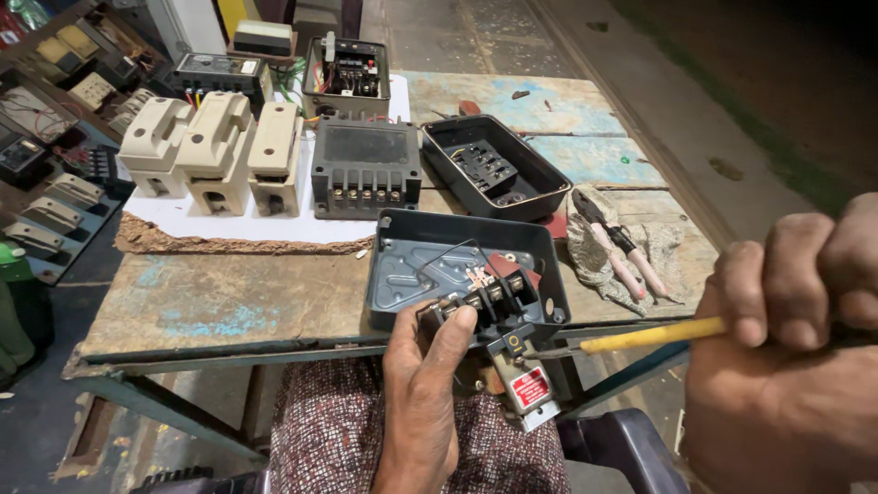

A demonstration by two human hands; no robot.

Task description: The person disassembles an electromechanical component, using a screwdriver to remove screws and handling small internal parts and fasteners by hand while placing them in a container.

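1. Head view, largest item: a worn workbench point(229, 302) with flaking blue paint carries all the parts; a white sheet point(174, 220) at its back lifts the cleaner units off the rough top.
2. On that sheet stand three cream switch housings point(215, 151) side by side, with a dark finned unit point(366, 169) with a row of terminals just beside them.
3. Two grey metal enclosures lie open. The far enclosure point(494, 165) holds a black terminal block fixed to its floor. The near enclosure point(462, 270) sits at the bench edge closest to the person, holding a black wire and a loose switch mechanism.
4. The right hand point(791, 357) is closed around a yellow-handled screwdriver point(654, 336), its shaft pointing at the mechanism, apparently to reach a fastener from the side.
5. The left hand point(425, 389) has its fingers clamped on the switch mechanism point(485, 302), tilting it over the enclosure's front lip; this appears to steady it against the tool.
6. Pliers point(617, 242) with pink grips rest on a rag point(594, 252), near the right of the near enclosure.
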